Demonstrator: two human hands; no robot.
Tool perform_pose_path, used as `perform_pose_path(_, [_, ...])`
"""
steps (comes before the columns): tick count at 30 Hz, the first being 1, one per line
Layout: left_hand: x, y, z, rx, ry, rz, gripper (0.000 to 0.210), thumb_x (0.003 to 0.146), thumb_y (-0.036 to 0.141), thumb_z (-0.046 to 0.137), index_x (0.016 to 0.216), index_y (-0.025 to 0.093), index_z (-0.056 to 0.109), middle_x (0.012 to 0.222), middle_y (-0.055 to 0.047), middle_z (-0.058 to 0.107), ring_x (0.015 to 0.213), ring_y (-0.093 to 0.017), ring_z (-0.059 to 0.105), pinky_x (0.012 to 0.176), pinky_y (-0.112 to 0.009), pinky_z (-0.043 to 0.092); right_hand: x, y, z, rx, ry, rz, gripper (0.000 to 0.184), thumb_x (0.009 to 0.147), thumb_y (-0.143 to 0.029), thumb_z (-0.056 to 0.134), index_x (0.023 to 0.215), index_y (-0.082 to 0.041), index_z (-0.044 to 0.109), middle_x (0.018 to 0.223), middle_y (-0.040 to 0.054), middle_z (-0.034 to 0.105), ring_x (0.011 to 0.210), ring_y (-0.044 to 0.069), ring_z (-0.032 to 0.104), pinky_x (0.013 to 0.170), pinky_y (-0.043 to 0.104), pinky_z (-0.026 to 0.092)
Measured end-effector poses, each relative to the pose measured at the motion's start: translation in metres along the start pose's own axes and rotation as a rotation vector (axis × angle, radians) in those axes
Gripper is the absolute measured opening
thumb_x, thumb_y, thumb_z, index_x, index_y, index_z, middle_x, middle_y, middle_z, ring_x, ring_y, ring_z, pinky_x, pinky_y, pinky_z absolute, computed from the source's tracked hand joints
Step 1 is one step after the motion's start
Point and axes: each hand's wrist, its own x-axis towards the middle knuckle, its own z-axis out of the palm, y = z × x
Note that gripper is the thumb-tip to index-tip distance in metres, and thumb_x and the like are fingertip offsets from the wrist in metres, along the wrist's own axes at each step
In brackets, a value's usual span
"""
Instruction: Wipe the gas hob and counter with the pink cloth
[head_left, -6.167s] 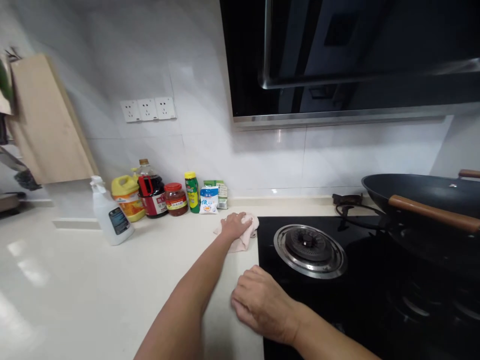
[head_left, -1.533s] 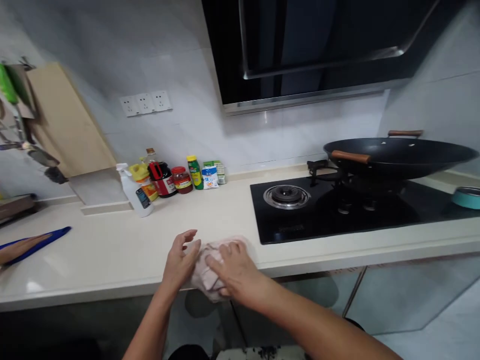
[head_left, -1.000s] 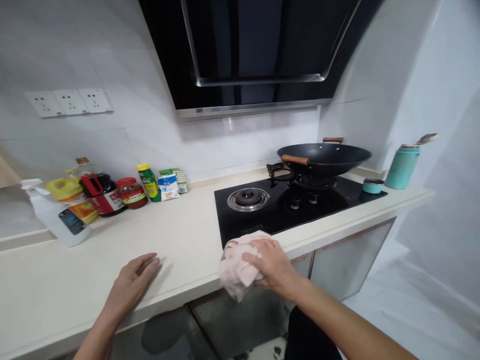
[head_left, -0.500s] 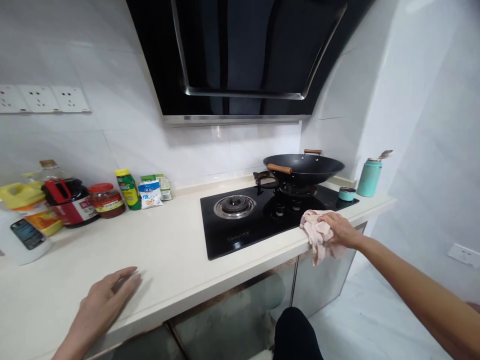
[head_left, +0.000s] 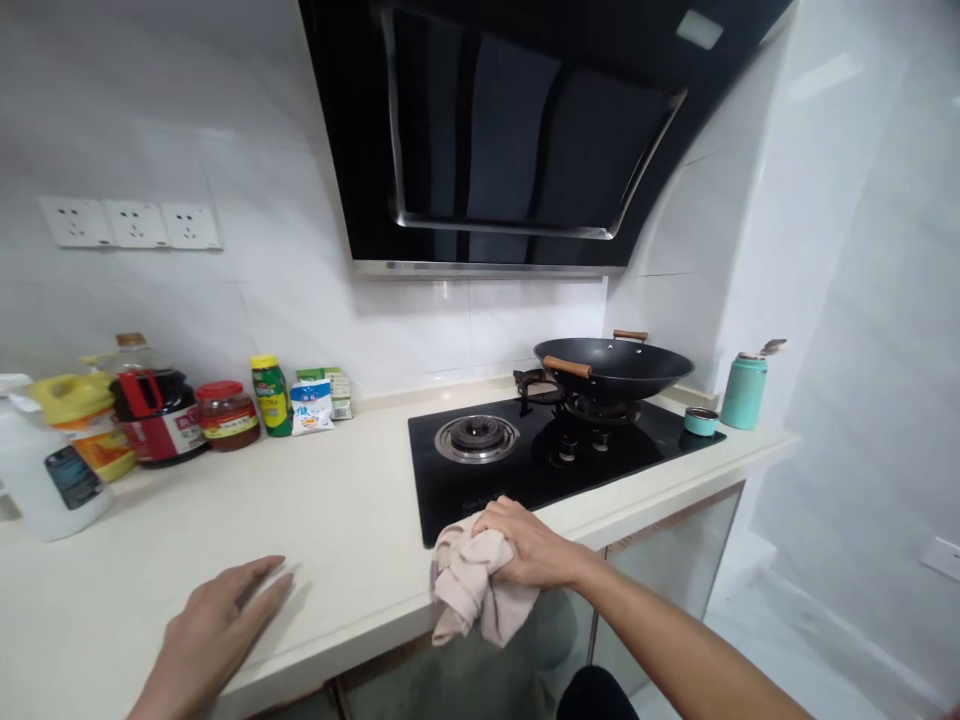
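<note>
Bunched under the fingers of my right hand (head_left: 529,543) is a pale pink cloth (head_left: 474,580), which hangs partly over the counter's front edge. The cloth lies at the near left corner of the black glass gas stove (head_left: 450,492). My left hand (head_left: 221,625) rests on the cream countertop (head_left: 352,520) to the left, fingers stretched out and holding nothing. A black wok (head_left: 622,370) with wooden handles sits on the stove's right burner, and the left burner (head_left: 478,438) has nothing on it.
Along the wall at left stand a white spray bottle (head_left: 56,480), a yellow jug (head_left: 71,400), a dark sauce bottle (head_left: 161,415), a red-lidded jar (head_left: 227,418), a green bottle (head_left: 270,397) and seasoning packets (head_left: 312,405). At right are a turquoise flask (head_left: 745,392) and its small cup (head_left: 701,422). A range hood (head_left: 510,150) overhangs.
My right hand has moved left along the counter's front edge with the cloth, from below the wok to the stove's left corner. My left hand stays on the countertop. The view has tilted slightly upward.
</note>
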Motion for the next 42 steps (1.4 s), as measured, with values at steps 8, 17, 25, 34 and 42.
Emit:
perform_pose_path(8, [-0.004, 0.004, -0.001, -0.010, 0.028, 0.014, 0.060, 0.083, 0.067, 0.048, 0.113, 0.022, 0.074, 0.124, -0.009, 0.073, 0.121, -0.035, 0.063, 0.103, -0.046, 0.051, 0.056, 0.025, -0.048, -0.399, 0.408, 0.429, 0.037, 0.079, -0.032, 0.067, 0.114, -0.022, 0.063, 0.127, 0.0112, 0.057, 0.111, 0.028, 0.051, 0.093, 0.041, 0.040])
perform_pose_path(17, [-0.007, 0.007, -0.001, -0.038, 0.051, 0.015, 0.060, 0.079, 0.068, 0.049, 0.108, 0.023, 0.075, 0.120, -0.008, 0.075, 0.119, -0.037, 0.064, 0.104, -0.049, 0.050, 0.012, 0.067, -0.031, -0.535, 0.048, 0.542, 0.064, 0.092, -0.070, 0.043, 0.127, -0.020, 0.063, 0.152, 0.0150, 0.046, 0.132, 0.033, 0.047, 0.107, 0.049, 0.033])
perform_pose_path(25, [-0.005, 0.007, -0.002, 0.016, 0.002, 0.022, 0.060, 0.079, 0.067, 0.049, 0.111, 0.024, 0.075, 0.122, -0.009, 0.073, 0.120, -0.037, 0.063, 0.103, -0.048, 0.049, 0.039, 0.082, -0.032, -0.490, 0.074, 0.637, 0.066, 0.088, -0.068, 0.047, 0.128, -0.018, 0.063, 0.142, 0.0151, 0.056, 0.131, 0.033, 0.050, 0.106, 0.044, 0.035])
perform_pose_path(34, [0.002, 0.041, 0.004, 0.070, -0.181, 0.158, 0.050, 0.084, 0.061, 0.051, 0.119, 0.031, 0.071, 0.136, -0.007, 0.063, 0.129, -0.033, 0.056, 0.108, -0.051, 0.044, 0.074, 0.113, -0.025, -0.457, 0.107, 0.821, 0.050, 0.095, -0.049, 0.041, 0.128, -0.016, 0.060, 0.130, 0.0174, 0.064, 0.121, 0.033, 0.059, 0.100, 0.045, 0.039])
perform_pose_path(42, [0.032, 0.158, 0.012, -0.174, -0.401, 0.477, 0.039, 0.095, 0.046, 0.049, 0.124, 0.028, 0.067, 0.114, -0.008, 0.067, 0.118, -0.028, 0.059, 0.104, -0.042, 0.048, 0.090, 0.143, -0.031, -0.490, 0.163, 0.947, 0.052, 0.099, -0.048, 0.032, 0.122, -0.015, 0.066, 0.123, 0.0185, 0.069, 0.118, 0.031, 0.063, 0.097, 0.041, 0.043])
